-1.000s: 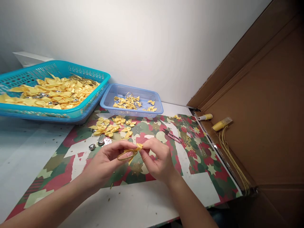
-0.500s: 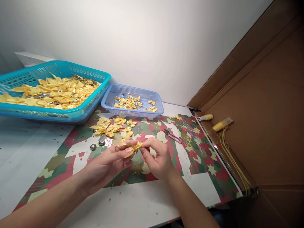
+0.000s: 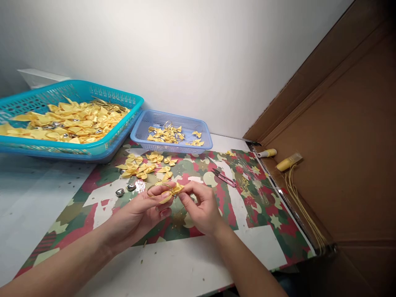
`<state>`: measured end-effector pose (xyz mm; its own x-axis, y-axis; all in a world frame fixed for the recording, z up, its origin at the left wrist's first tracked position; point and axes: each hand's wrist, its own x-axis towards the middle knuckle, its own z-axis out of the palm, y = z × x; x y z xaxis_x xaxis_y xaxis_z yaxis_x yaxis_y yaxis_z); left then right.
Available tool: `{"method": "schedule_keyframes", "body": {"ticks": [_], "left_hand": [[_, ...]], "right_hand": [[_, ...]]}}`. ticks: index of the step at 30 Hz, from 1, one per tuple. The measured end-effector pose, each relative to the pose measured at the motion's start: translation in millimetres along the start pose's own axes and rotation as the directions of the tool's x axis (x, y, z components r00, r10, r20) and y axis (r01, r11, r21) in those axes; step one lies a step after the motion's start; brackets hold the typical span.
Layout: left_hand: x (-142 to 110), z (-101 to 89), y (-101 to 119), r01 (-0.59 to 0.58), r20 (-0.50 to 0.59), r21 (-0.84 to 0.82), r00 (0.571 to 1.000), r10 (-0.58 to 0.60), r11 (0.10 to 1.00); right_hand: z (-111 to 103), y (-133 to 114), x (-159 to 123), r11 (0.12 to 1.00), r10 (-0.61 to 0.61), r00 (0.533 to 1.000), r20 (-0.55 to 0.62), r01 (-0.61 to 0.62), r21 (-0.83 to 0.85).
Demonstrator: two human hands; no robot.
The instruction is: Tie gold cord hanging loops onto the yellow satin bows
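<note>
Between my two hands is a yellow ribbon bow with a gold wire loop at its left. My left hand is closed on the bow's left part, thumb on top, with the loop around or against its fingers. My right hand pinches the right tail of the bow between thumb and forefinger. A small shiny piece shows under the bow, partly hidden by the fingers. Beyond my left hand lie two silver hearts and a loose group of yellow bows.
A turquoise basket heaped with yellow bows stands at the left. Behind the hands is a smaller blue basket with several bows. Pink-handled thread snips lie to the right. Gold cords and a yellow-capped tube rest along the cardboard wall.
Both hands have shifted very slightly left with the bow. My right fingers have moved a little closer in on the bow's right tail. Everything else lies as before.
</note>
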<state>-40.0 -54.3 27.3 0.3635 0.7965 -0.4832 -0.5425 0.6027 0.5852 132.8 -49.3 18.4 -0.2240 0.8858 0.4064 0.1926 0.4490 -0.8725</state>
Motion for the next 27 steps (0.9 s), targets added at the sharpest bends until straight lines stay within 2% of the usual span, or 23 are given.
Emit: {"method": "schedule_keyframes", "body": {"ticks": [4,7,12,17,21,27], "left_hand": [[0.7,-1.8,-0.3,0.001,-0.017,-0.018,1.000,-0.002,1.000],[1.1,-3.6,-0.7,-0.013,-0.009,-0.018,1.000,0.012,1.000],[1.6,-3.4,-0.1,-0.027,0.036,0.006,0.999,0.027,1.000],[1.9,-0.4,1.0,-0.027,0.058,0.046,0.998,0.024,0.999],[0.6,1.1,1.0,-0.036,0.052,0.078,0.998,0.032,0.996],[0.4,-0.2,0.5,-0.050,0.047,0.121,0.998,0.044,0.991]], "right_hand": [[3.3,5.9,-2.1,0.992,0.085,0.996,0.027,-0.087,0.088],[4.1,6.2,-2.1,0.992,0.090,0.995,0.043,-0.093,0.090],[1.0,3.7,-0.8,0.993,-0.085,0.996,0.038,0.088,-0.083],[-3.4,3.4,0.1,0.927,-0.265,0.961,0.081,0.277,-0.254],[-6.0,1.9,0.6,0.892,-0.313,0.944,0.107,0.331,-0.308],[-8.9,1.3,0.0,0.882,-0.311,0.936,0.167,0.349,-0.317]]}}
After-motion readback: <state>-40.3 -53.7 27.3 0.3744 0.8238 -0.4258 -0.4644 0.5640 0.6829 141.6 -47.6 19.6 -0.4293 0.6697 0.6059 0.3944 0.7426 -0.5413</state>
